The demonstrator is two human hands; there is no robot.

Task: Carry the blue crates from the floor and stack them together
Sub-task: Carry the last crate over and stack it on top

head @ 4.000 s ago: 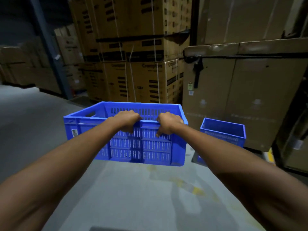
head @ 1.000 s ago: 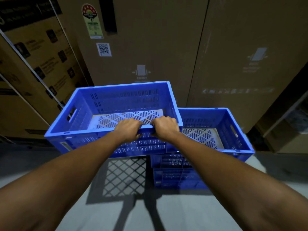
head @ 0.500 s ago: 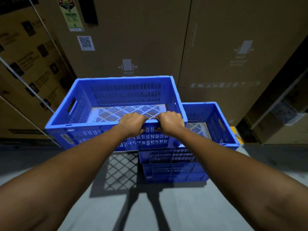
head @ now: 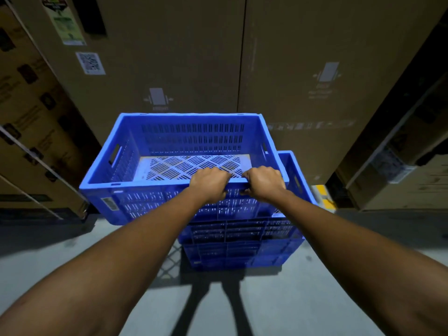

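Note:
I hold an empty blue slotted crate (head: 169, 141) in the air by its near rim. My left hand (head: 209, 183) and my right hand (head: 264, 181) grip that rim side by side, fingers curled over the edge. Beneath it and to the right stands a stack of blue crates (head: 242, 246) on the floor. The held crate overlaps the stack's left part and juts out to the left of it. Most of the top stacked crate's inside is hidden by the held crate.
Tall cardboard cartons (head: 194, 57) form a wall right behind the crates. More strapped cartons (head: 29, 117) stand at the left and others at the right (head: 400, 154). Grey concrete floor (head: 72, 251) lies in front; a yellow mark (head: 327, 202) shows beside the stack.
I have walked the crate from the open aisle up to the stack. Over the last second it has shifted right over the stack, covering more of it.

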